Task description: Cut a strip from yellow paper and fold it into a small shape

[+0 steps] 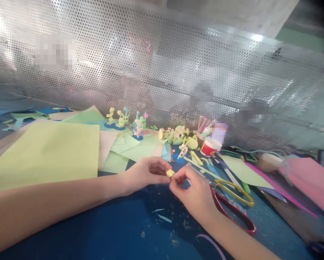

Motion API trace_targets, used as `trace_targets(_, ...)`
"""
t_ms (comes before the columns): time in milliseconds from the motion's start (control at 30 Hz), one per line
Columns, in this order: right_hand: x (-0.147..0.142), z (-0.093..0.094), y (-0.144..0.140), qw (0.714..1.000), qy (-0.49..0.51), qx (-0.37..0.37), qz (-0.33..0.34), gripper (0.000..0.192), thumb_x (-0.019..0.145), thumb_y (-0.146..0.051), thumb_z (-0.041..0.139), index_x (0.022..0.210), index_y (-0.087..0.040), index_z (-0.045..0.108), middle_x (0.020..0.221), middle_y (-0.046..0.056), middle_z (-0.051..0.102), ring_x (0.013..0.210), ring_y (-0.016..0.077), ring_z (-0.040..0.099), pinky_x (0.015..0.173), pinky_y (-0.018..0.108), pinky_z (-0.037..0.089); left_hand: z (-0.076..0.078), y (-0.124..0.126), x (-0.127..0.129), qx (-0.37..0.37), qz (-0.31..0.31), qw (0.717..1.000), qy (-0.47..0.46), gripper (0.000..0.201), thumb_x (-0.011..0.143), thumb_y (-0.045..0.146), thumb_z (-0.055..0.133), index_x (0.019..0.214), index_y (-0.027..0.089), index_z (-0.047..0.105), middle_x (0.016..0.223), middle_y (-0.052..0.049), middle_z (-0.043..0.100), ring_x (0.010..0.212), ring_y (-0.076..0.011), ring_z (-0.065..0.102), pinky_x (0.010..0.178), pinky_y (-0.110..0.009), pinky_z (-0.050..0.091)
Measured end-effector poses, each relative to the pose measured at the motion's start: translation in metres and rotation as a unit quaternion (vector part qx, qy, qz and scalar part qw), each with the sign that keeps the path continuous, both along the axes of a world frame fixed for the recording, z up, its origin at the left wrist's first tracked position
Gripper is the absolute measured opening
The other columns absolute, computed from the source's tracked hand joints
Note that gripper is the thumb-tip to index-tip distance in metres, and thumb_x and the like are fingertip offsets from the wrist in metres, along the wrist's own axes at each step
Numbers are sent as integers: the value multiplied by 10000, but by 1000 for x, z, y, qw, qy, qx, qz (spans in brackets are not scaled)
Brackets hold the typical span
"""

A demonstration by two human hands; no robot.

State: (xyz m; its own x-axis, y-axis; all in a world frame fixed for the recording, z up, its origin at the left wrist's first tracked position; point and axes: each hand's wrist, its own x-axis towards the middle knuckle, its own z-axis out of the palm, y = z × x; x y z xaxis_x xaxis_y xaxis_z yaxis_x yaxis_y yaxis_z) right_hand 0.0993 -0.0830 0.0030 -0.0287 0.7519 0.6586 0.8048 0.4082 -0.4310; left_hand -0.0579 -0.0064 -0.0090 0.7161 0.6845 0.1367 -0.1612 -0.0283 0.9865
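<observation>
A small folded piece of yellow paper (170, 173) is pinched between my two hands above the blue table (118, 227). The thumb and fingers of my left hand (144, 171) close on its left side. From the right, my right hand (193, 187) grips its other edge with thumb and forefinger. Red-handled scissors (233, 213) lie beside my right wrist, with a yellow handle loop (239, 195) next to the red one. Just beyond my hands stands a small pale paper figure (183, 151) on a blue round base.
Yellow paper sheets (56, 151) spread over the left side. Several small paper figures (120, 119) stand at the back by a perforated metal screen (162, 68). A red and white tub (210, 147) sits back right, near pink material (310, 177). Paper scraps (163, 216) litter the front.
</observation>
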Motion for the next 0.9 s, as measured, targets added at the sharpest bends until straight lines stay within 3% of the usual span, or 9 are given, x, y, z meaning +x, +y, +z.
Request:
trace_targets(167, 3, -2, 4, 998, 38, -21, 34, 48, 773, -149, 556, 774, -185, 588, 708, -11, 598, 657, 115, 576, 657, 220, 463, 1, 2, 0, -24, 37, 999, 5, 299, 670, 243, 725, 932, 147, 615, 896, -47, 649, 847, -140, 595, 812, -273, 436)
trace_targets(333, 5, -4, 6, 994, 103, -40, -6, 32, 786, -199, 572, 817, -198, 583, 764, -13, 627, 691, 119, 604, 686, 222, 484, 1, 3, 1, -75, 38, 996, -10, 336, 672, 221, 723, 985, 156, 619, 931, -48, 656, 837, -131, 602, 836, -273, 432)
trace_targets(700, 5, -6, 5, 995, 87, -37, 9, 45, 765, -175, 587, 799, -200, 605, 712, -19, 623, 645, 120, 602, 640, 225, 485, 1, 4, 0, -42, 32, 999, -9, 267, 664, 196, 726, 906, 146, 625, 865, -35, 664, 829, -123, 604, 796, -243, 442)
trace_targets(900, 4, -5, 4, 999, 35, 6, 9, 56, 755, -138, 584, 785, -182, 601, 705, -15, 604, 648, 107, 579, 656, 213, 462, -1, 3, 0, -27, 33, 999, -10, 248, 661, 182, 722, 887, 146, 625, 846, -31, 669, 817, -124, 612, 796, -249, 456)
